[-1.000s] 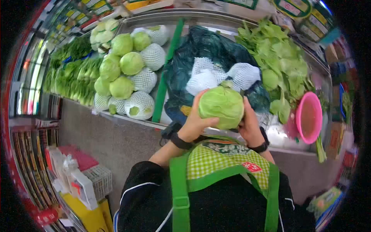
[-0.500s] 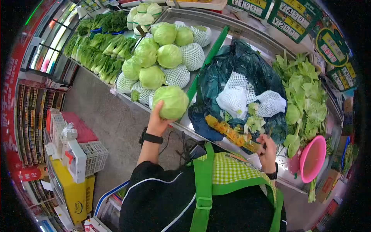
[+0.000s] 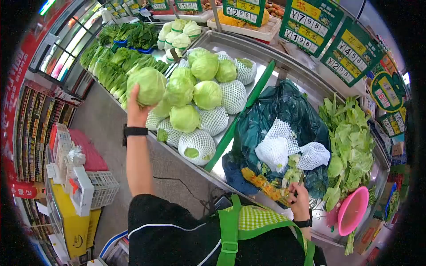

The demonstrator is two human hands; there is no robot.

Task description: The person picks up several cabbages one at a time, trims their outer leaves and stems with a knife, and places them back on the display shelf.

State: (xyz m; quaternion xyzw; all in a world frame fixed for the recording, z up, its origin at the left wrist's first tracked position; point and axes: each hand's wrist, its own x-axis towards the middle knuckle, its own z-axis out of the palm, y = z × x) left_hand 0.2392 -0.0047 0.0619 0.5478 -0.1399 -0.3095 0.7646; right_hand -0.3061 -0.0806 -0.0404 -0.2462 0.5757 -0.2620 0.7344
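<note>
My left hand (image 3: pixel 138 114) grips a round pale-green cabbage (image 3: pixel 147 85), held up at the left end of the cabbage pile (image 3: pixel 207 66). Some of those cabbages are bare, others sit in white foam nets (image 3: pixel 233 96). Over a dark green plastic bag (image 3: pixel 250 106), low on the right, my right hand (image 3: pixel 299 198) is closed round a slim, blade-like thing that looks like a small knife (image 3: pixel 301 178). Loose foam nets (image 3: pixel 271 153) and trimmed leaf scraps (image 3: pixel 293 170) lie on the bag. Beside my right fingers is a yellow-orange strip (image 3: pixel 262 184).
A green divider (image 3: pixel 262 86) separates the cabbages from the bag. Leafy greens (image 3: pixel 350 142) and a pink basin (image 3: pixel 353 210) are on the right. More greens (image 3: pixel 106 68) lie on the far left. Price signs (image 3: pixel 310 24) stand along the back. Crates (image 3: pixel 104 188) stand on the left floor.
My left hand has carried the cabbage up and left, from the front of the pile to its left end, uncovering a netted cabbage. My right hand stays by the bag; the view has shifted.
</note>
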